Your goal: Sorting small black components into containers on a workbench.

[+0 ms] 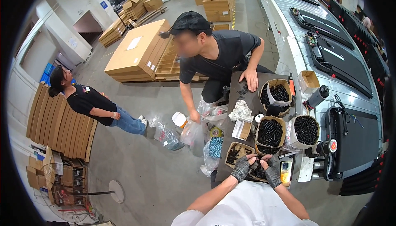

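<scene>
Fingerless dark grey gloves cover both my hands. My left hand (243,168) and my right hand (272,170) come close together over an open carton of small black parts (258,173) at the table's near end. Each hand's fingers are pinched together. A small dark piece seems to sit between them, too small to name. Just left of my left hand stands a carton of black pieces (233,154). Beyond my hands are a box of black screws or pins (270,132) and a white box of similar black pieces (305,129). A phone (285,173) lies beside my right hand.
A co-worker (222,49) crouches across the table, one hand on it, the other at plastic bags (194,135). Another person (88,102) stands at left. On the right runs a conveyor (284,28) carrying black treadmill-like decks (336,61). Cardboard stacks (136,53) stand behind.
</scene>
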Demonstrator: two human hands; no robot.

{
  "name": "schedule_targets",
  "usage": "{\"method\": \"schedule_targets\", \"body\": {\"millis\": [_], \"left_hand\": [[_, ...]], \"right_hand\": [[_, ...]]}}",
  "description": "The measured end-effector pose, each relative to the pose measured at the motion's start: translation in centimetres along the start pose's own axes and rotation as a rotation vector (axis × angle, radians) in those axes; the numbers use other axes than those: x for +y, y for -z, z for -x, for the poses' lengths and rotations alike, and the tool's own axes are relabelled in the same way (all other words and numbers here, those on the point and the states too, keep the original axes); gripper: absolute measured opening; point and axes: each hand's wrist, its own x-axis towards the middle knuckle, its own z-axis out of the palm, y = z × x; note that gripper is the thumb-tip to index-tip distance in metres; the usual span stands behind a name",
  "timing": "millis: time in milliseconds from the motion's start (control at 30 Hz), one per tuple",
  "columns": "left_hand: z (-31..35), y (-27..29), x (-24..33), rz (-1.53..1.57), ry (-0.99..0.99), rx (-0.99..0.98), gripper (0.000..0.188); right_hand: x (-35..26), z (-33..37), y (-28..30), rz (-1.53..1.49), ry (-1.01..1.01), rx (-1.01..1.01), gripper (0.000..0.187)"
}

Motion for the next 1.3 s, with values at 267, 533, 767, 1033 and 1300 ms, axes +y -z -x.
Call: {"method": "schedule_targets", "body": {"millis": [267,533,767,1033,1300], "left_hand": [[0.3,-0.2,-0.9,0.028,-0.021,0.012,0.034],[-0.2,0.0,-1.7,0.111,0.048,-0.047,0.029],[1.1,0.0,0.9,-0.084,-0.002,-0.057,0.03],[2.5,-1.5,2.1,-0.19,0.054,-0.052,0.028],[2.0,-1.3,1.6,-0.361,-0.01,-0.064,0.024]], "right_hand": [[-0.7,0.6,-0.1,0.302,0.186,-0.118,0.021],[2.3,0.1,2.5,-0.123,-0.089,-0.037,0.026],[-2.2,-2.0,2.7,-0.349,-0.128,-0.122,0.026],[-1.7,-1.7,4.0,-0.032,-0.126,-0.155,0.021],[-1.9,-1.3,2.6,-0.212,-0.334,-0.136,0.019]]}}
